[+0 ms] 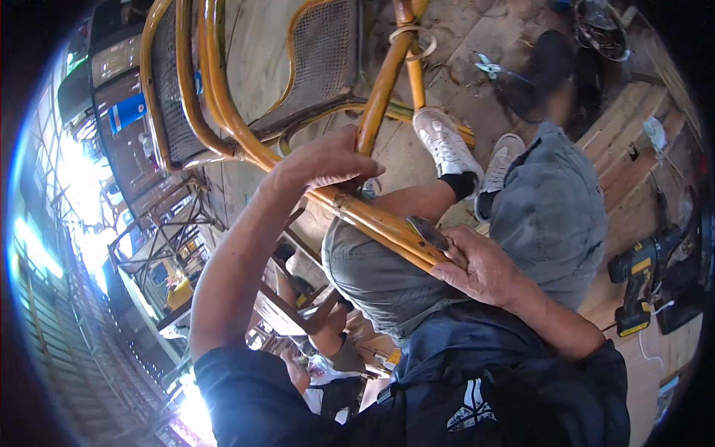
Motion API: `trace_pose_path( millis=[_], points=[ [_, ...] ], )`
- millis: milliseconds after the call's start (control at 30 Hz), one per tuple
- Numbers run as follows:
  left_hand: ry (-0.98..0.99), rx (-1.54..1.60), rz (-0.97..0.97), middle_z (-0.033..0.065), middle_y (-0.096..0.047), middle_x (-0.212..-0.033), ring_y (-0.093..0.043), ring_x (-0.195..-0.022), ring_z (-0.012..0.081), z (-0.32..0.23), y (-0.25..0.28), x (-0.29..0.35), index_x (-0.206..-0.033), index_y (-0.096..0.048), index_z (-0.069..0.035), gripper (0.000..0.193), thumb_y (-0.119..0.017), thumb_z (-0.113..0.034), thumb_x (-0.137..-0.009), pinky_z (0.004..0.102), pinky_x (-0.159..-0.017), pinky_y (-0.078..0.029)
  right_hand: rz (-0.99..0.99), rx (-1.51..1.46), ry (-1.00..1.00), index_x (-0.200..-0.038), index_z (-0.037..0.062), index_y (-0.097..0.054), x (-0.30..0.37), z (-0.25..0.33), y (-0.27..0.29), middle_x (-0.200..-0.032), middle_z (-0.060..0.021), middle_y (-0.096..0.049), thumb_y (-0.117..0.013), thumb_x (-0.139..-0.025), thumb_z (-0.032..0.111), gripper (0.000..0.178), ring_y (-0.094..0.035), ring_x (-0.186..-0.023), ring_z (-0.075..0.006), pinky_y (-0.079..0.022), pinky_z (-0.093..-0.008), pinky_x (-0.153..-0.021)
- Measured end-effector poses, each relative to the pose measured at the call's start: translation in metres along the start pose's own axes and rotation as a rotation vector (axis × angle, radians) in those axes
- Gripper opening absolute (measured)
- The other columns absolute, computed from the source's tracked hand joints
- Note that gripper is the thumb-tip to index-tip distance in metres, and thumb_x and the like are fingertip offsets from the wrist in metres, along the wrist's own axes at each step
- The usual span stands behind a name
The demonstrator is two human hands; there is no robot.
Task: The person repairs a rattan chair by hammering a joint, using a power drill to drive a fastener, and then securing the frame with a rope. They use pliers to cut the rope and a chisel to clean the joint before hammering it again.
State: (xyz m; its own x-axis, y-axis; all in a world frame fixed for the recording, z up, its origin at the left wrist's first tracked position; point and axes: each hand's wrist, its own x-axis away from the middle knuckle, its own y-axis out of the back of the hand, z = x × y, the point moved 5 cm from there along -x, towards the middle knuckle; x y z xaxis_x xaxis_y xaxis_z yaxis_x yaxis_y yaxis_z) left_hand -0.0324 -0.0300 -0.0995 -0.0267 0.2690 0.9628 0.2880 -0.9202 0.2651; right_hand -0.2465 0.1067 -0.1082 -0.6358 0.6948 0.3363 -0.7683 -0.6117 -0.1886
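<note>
Rattan chair frame point(372, 220) across lap, left hand point(324, 160) grip closed around it, right hand point(477, 264) grip pressing blade point(428, 232) on it

Head camera looks steeply down, close above lap.

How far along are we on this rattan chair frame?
Looks done: the rattan chair frame is bent and joined, cane panels fitted. In hand: left hand steadies the frame, right hand presses a blade against the pole end. Left: loose binding on the upright; the cordless drill lies unused.
</note>
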Motion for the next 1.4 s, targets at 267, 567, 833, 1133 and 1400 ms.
trace_pose_path(
  millis=[267,567,833,1133,1400],
  points=[
    [-0.276,-0.074,-0.065,0.0049,-0.058,-0.1,-0.055,-0.083,0.012,0.009,-0.001,-0.003,-0.127,-0.043,-0.001,0.064,-0.068,-0.01,-0.068,0.0273,-0.072,-0.048,-0.52,-0.062,-0.242,-0.103,0.0001,-0.053,0.117,0.001,0.104,-0.082,-0.0112,-0.056,-0.066,-0.08,0.024,0.036,-0.058,-0.076,-0.024,-0.045,-0.033,-0.068],
    [-0.159,0.033,-0.163,0.0047,-0.054,-0.074,-0.052,-0.064,0.0154,0.0,-0.004,0.0,-0.109,-0.049,0.003,0.046,-0.063,-0.011,-0.067,0.0284,-0.06,-0.044,-0.85,0.549,-0.827,-0.102,0.0027,-0.055,0.29,-0.134,0.086,-0.09,-0.0177,-0.058,-0.064,-0.079,0.028,0.036,-0.057,-0.086,-0.0368,-0.047,-0.0407,-0.076],
    [-0.132,-0.051,-0.223,0.0061,-0.056,-0.078,-0.052,-0.067,0.0174,-0.015,-0.005,0.012,-0.107,-0.051,0.002,0.043,-0.063,-0.01,-0.067,0.0298,-0.061,-0.044,-0.953,0.615,-0.659,-0.106,0.0034,-0.058,0.277,-0.109,0.125,-0.092,-0.0175,-0.061,-0.059,-0.085,0.028,0.033,-0.06,-0.087,-0.0326,-0.047,-0.0384,-0.079],
    [-0.113,0.152,-0.014,-0.004,-0.046,-0.074,-0.047,-0.064,0.0075,-0.016,-0.005,0.007,-0.113,-0.049,0.0,0.055,-0.073,-0.01,-0.065,0.0223,-0.057,-0.041,-1.088,0.258,-0.535,-0.095,0.0017,-0.061,0.263,-0.099,0.131,-0.09,-0.0158,-0.063,-0.057,-0.086,0.015,0.017,-0.062,-0.084,-0.0321,-0.048,-0.0365,-0.072],
    [-0.213,-0.058,-0.074,-0.0024,-0.048,-0.072,-0.046,-0.057,0.0083,-0.013,0.0,0.004,-0.116,-0.048,-0.001,0.047,-0.061,-0.013,-0.073,0.0244,-0.05,-0.04,-0.846,0.566,-0.657,-0.113,0.0041,-0.054,0.244,-0.157,0.079,-0.108,-0.022,-0.056,-0.062,-0.081,0.014,0.035,-0.054,-0.099,-0.0401,-0.043,-0.0438,-0.086]
  ],
)
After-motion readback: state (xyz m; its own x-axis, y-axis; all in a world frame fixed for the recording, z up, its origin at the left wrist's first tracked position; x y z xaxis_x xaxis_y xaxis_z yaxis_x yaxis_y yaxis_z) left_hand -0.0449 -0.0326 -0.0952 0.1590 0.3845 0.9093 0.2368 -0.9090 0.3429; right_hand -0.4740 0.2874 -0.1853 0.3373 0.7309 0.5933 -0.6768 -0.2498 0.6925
